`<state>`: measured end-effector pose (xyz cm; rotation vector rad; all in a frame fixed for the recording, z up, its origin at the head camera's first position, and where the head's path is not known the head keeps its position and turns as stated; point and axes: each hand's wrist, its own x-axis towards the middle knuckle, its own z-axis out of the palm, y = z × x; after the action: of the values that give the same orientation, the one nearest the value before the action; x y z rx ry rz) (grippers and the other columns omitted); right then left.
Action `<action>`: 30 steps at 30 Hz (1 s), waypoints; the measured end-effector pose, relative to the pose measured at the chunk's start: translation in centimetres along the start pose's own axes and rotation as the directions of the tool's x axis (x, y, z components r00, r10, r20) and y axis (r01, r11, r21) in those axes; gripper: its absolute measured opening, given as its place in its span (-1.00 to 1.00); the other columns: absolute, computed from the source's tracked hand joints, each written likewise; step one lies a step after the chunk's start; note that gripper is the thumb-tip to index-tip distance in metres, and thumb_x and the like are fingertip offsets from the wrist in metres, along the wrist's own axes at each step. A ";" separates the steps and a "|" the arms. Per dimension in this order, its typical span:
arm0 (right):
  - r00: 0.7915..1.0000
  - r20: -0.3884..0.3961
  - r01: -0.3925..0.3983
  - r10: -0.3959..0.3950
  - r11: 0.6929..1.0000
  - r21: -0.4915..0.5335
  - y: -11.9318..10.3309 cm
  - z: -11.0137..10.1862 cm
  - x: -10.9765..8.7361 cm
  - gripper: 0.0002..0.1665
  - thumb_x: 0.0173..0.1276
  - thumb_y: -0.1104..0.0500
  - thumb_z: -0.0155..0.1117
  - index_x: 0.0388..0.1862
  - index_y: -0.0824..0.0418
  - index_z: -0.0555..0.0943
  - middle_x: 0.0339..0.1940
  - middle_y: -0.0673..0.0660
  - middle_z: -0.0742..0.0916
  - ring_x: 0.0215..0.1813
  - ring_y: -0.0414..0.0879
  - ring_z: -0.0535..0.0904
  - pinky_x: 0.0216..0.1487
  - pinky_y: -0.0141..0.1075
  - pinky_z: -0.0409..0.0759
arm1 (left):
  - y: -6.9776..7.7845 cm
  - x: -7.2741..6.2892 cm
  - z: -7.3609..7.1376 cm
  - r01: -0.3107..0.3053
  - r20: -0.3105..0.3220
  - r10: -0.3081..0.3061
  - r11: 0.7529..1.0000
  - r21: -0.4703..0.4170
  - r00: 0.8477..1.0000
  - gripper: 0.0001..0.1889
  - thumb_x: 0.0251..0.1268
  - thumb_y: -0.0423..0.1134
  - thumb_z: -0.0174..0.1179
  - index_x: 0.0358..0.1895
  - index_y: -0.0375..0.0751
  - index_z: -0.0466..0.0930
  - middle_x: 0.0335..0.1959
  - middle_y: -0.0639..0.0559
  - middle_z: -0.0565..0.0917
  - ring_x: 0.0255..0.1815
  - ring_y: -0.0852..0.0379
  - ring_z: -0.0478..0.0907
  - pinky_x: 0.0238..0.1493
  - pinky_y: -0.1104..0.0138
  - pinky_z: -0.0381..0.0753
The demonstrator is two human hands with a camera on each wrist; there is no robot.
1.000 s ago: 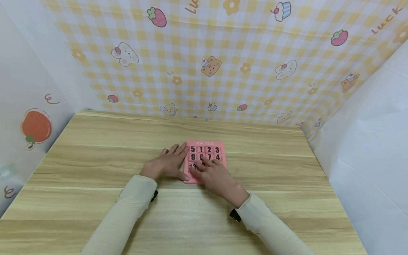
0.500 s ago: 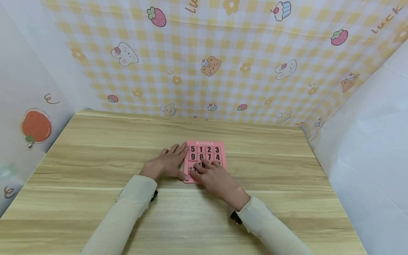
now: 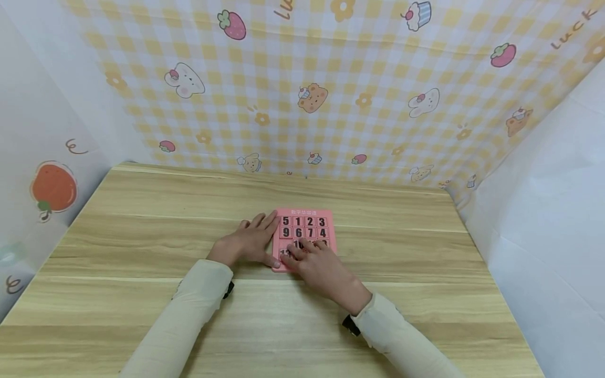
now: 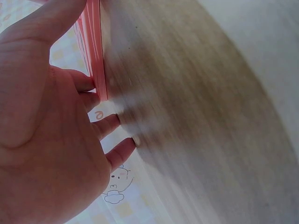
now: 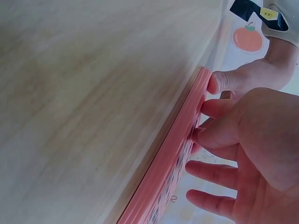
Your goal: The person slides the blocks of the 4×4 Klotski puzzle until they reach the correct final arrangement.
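The sliding number puzzle (image 3: 304, 232) looks like smooth plastic, softly glossy along its edge. Beneath it, the tabletop (image 3: 406, 257) shows a smooth wood-grain face with a faint sheen. Behind the puzzle, the printed backdrop (image 3: 340, 126) is matt and cloth-like. In front of it, the sleeves (image 3: 177, 317) are matt, wrinkled cloth; to its right, the side sheet (image 3: 553, 231) is matt and lightly creased.

- pink sliding number puzzle (image 3: 304, 227), header: "数字华容道"
- its top tile row (image 3: 310, 221): 5, 1, 2, 3
- second tile row (image 3: 310, 232): 9, 6, 7, 4
- below, "10" partly covered
- yellow-checked backdrop (image 3: 279, 68), upper right: "luck"; top edge: cut-off "lu"
- yellow label (image 5: 269, 13) on black wrist strap (image 5: 246, 9): too blurred
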<state>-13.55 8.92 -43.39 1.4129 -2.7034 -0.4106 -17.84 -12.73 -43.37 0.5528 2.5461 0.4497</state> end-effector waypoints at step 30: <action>0.991 0.060 -0.124 0.121 0.992 0.032 1.3 0.2 2.3 -0.39 0.54 -0.02 0.07 0.53 -0.03 0.32 0.49 0.09 0.44 0.52 0.14 0.29 0.38 0.09 0.41 | -0.2 0.0 0.0 -0.008 0.010 0.008 1.000 -0.003 1.000 0.23 0.10 0.28 0.34 0.61 -0.25 -0.25 0.65 -0.11 -0.32 0.63 -0.25 -0.33 0.53 -0.22 -0.17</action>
<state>-15.98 7.82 -43.39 1.2531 -2.8387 -0.4021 -17.88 -12.86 -43.46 0.5633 2.5339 0.4524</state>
